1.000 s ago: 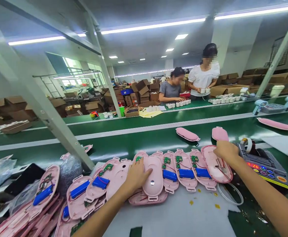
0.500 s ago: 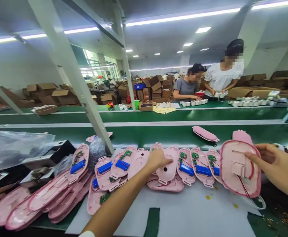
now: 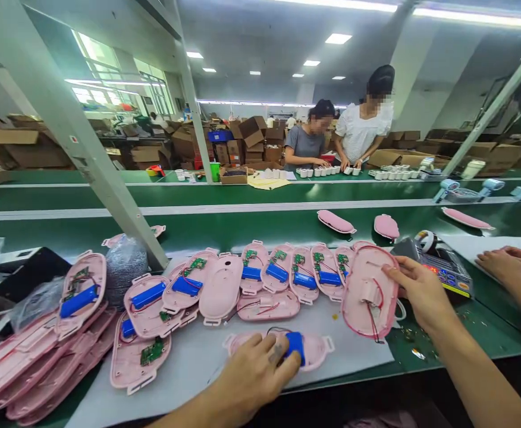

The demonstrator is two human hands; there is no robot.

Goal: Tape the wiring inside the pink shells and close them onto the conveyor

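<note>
Grasps pink cover (image 3: 362,274) in right hand (image 3: 425,294), frame right; touches pink shell (image 3: 316,353) with left hand (image 3: 256,370), lower center, with grip indiscernible.

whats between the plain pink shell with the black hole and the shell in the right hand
In the head view, a row of pink shells with blue batteries and green circuit boards, plus one sideways shell below them in the picture.

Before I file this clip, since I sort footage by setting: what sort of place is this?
Most likely a factory assembly floor: pink shells, many with blue packs and green circuit boards inside, lie along a long green worktop, and cardboard boxes are piled in the background.
</note>
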